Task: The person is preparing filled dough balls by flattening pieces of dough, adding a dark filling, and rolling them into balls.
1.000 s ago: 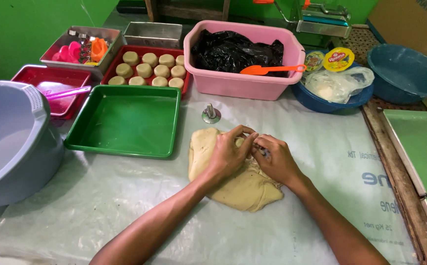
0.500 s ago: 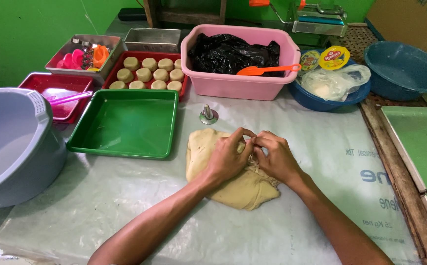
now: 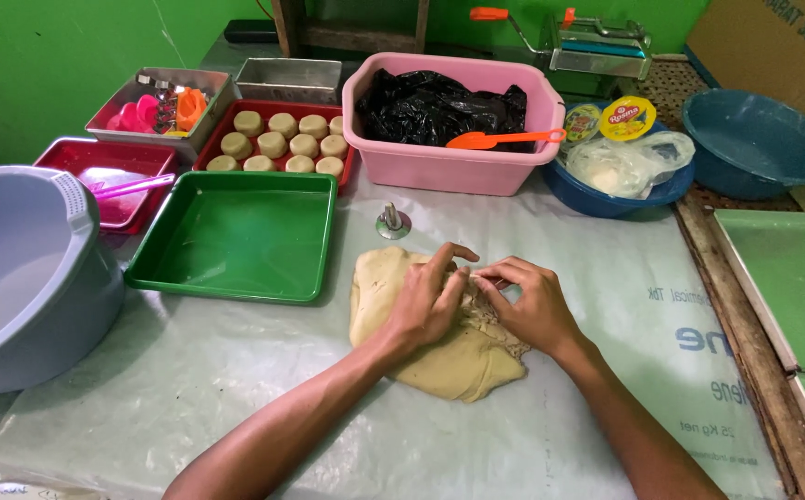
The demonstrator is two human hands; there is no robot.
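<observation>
A flat slab of pale yellow dough (image 3: 449,356) lies on the plastic-covered table (image 3: 236,389). My left hand (image 3: 427,301) rests on the top of the dough, fingers curled and pinching at its upper edge. My right hand (image 3: 532,301) meets it from the right, fingertips pinching the same spot of dough. A small metal cutter (image 3: 392,222) stands just beyond the dough. An empty green tray (image 3: 236,236) sits to the left.
A red tray of round dough pieces (image 3: 282,143), a pink tub with a black bag and orange spatula (image 3: 453,116), a grey basin (image 3: 23,268) at left, blue bowls (image 3: 759,139) at right, green trays (image 3: 786,278) on the right edge.
Both hands stay on the upper edge of the dough, with the fingers shifting slightly as they pinch. The view has tilted a little.
</observation>
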